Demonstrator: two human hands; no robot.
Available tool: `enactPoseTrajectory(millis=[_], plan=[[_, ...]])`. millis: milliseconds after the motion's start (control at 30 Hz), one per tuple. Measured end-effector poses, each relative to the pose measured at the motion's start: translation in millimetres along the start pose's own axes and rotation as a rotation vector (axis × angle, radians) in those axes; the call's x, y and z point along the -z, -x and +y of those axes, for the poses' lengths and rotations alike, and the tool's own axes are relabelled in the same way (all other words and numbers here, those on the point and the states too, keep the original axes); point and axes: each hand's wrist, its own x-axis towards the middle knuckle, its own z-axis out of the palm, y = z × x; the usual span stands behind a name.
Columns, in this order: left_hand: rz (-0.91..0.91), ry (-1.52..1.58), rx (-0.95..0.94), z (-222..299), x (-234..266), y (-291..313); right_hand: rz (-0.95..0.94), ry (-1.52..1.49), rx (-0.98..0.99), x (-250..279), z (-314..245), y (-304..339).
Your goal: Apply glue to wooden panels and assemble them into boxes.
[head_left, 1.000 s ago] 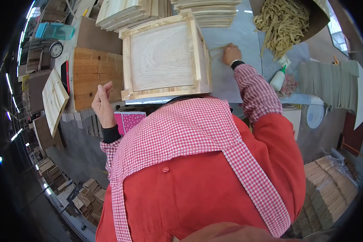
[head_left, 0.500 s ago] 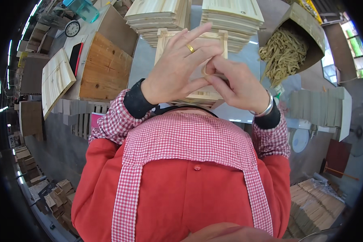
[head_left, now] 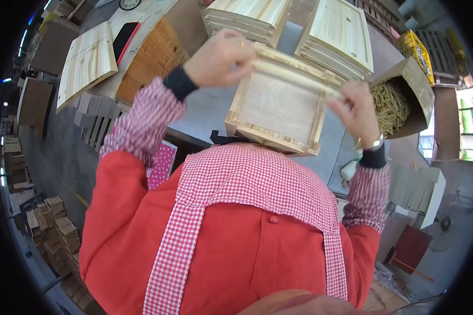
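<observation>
A pale tan elastic band (head_left: 294, 74), smeared by motion, stretches between my two hands above a light wooden framed panel (head_left: 270, 136). My left hand (head_left: 222, 59), with a ring on one finger, is closed on the band's left end near the panel's far left corner. At the other end, my right hand (head_left: 358, 107) grips the band beside the panel's right edge. The panel lies on the table right in front of my body, its flat centre facing up. How the fingers hook the band is blurred.
Stacks of framed wooden panels (head_left: 339, 31) and boards (head_left: 247, 18) stand beyond. A carton (head_left: 418, 100) full of tan bands (head_left: 389, 111) leans at right. To the left, a loose board (head_left: 88, 64) and a phone (head_left: 124, 39) rest on a wooden box (head_left: 155, 58).
My hands have moved far apart, left hand leftward and right hand rightward, drawing the band out long between them. The view has turned, and more of the framed panel shows.
</observation>
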Motion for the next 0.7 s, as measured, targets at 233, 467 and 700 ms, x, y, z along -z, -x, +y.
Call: enactPoseTrajectory(millis=[233, 467, 700], plan=[[-0.216, 0.060, 0.277, -52.0, -18.1, 31.6, 0.039, -0.026, -0.175, -32.5, 72.5, 32.0], [-0.148, 0.235, 0.298, -16.4, -1.2, 43.5, 0.001, -0.092, -0.143, -22.2, 18.3, 47.1], [-0.184, 0.189, 0.319, -35.3, -14.3, 37.9, -0.121, -0.137, -0.195, -26.0, 11.5, 48.8]])
